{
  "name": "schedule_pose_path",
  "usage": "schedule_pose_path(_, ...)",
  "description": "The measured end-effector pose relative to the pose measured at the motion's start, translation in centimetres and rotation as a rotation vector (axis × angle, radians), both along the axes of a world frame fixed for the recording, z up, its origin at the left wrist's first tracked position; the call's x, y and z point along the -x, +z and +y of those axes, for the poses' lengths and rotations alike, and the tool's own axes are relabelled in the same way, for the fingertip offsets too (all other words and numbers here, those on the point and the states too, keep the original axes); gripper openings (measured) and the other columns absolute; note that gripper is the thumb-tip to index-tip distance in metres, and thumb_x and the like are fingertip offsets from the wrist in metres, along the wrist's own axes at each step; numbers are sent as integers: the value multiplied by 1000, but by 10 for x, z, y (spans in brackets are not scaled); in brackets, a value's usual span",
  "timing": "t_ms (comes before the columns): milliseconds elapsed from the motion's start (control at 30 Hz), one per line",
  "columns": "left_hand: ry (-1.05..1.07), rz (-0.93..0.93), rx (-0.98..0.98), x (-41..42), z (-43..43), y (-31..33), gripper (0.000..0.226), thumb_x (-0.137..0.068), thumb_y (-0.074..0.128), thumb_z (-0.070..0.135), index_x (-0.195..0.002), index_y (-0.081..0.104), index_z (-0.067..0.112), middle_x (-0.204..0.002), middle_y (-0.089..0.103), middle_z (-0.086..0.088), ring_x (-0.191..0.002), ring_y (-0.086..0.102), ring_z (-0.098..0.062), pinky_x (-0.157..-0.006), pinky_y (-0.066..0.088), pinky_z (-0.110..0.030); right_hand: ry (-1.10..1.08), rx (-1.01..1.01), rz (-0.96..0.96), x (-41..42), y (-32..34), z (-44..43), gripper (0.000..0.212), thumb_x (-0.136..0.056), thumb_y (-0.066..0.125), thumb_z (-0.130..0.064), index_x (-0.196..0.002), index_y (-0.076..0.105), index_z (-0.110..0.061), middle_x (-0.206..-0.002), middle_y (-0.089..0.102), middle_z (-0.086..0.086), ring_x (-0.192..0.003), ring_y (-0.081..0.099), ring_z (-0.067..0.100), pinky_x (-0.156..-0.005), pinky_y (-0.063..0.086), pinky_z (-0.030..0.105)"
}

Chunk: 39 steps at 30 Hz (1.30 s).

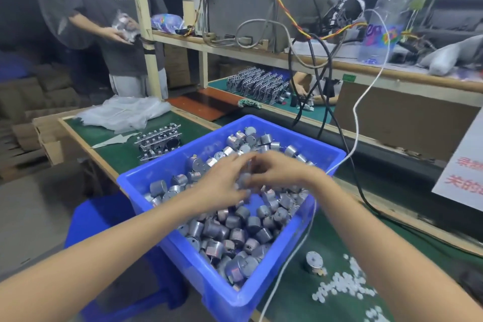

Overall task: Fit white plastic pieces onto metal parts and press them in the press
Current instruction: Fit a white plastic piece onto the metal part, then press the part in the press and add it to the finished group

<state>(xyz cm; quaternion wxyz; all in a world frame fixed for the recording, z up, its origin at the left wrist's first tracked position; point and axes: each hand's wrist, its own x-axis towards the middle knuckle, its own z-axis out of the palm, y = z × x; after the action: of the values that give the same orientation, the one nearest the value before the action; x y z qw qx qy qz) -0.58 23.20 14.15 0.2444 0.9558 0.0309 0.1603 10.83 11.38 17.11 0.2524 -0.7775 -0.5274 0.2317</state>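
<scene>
A blue plastic bin sits on the green bench, filled with several small round metal parts. Both hands hover together above the middle of the bin. My left hand and my right hand meet at a blurred metal part held between their fingers; motion blur hides the exact grip. One metal part stands alone on the mat right of the bin. Next to it lies a scatter of small white plastic pieces.
A white cable runs along the bin's right side. Black cables and a grey machine sit on the shelf behind. Racks of metal pieces lie left of the bin. A person in a dark shirt stands at the far left. A blue stool stands below.
</scene>
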Motion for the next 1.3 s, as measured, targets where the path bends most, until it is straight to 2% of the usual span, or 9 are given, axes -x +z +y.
schedule_pose_path(133,-84,-261,30,-27,-55,26,40,-77,67,8,-116,58,8,-104,61,-10,-98,56,-24,-86,43,-36,-176,-276,219,-12,20,-74,16,-92,60,-25,-86,65,-11,-68,68,-2,-65,66,13,-58,48,21)
schedule_pose_path(233,-129,-240,-20,-53,-101,31,25,-81,65,13,-104,57,7,-97,58,-8,-93,55,-26,-80,44,-41,-356,-387,258,-17,14,-126,17,-89,62,-29,-94,59,-13,-68,70,1,-66,68,16,-56,47,22)
schedule_pose_path(367,-171,-71,-96,-77,-165,21,21,-76,65,19,-91,52,12,-94,60,-7,-92,57,-29,-69,45,-36,-604,-266,118,-18,-4,-188,37,-70,68,-35,-96,51,-15,-67,71,6,-59,65,12,-53,48,26)
schedule_pose_path(533,-261,139,-46,-81,-225,-16,34,-72,71,38,-95,55,20,-101,65,-3,-95,58,-26,-69,45,-33,-698,-66,74,-6,-41,-252,18,-77,64,-33,-77,60,-15,-61,70,1,-54,64,6,-59,52,31)
schedule_pose_path(633,-304,363,-68,-76,-239,-44,39,-76,71,28,-106,51,16,-108,62,-3,-102,55,-25,-80,46,-34,-782,-38,131,10,-71,-278,21,-82,66,-30,-90,59,-11,-72,70,1,-60,67,6,-61,54,29)
schedule_pose_path(800,-299,668,-237,-55,-232,-84,26,-70,78,25,-89,67,11,-99,68,-6,-94,63,-23,-73,49,-30,-820,-104,154,41,-111,-295,11,-87,62,-27,-89,57,-17,-80,68,1,-68,69,8,-59,52,24)
schedule_pose_path(900,-244,572,-145,-41,-222,-103,24,-67,79,34,-69,58,22,-87,65,-1,-91,60,-17,-67,42,-24,-822,-238,304,56,-129,-291,19,-92,59,-21,-110,57,-16,-88,66,5,-70,68,14,-61,51,21)
schedule_pose_path(1033,-234,440,74,-31,-213,-115,22,-67,80,28,-68,60,22,-60,55,13,-68,57,-10,-66,46,-22,-840,-409,429,73,-144,-282,14,-95,51,-10,-108,54,-15,-86,58,8,-66,64,16,-61,51,25)
schedule_pose_path(1300,-292,367,97,-28,-219,-125,15,-77,71,24,-69,58,26,-67,61,8,-67,60,-12,-70,52,-26,-904,-493,522,85,-156,-283,17,-95,52,-8,-111,56,-3,-74,60,6,-59,58,14,-56,48,22)
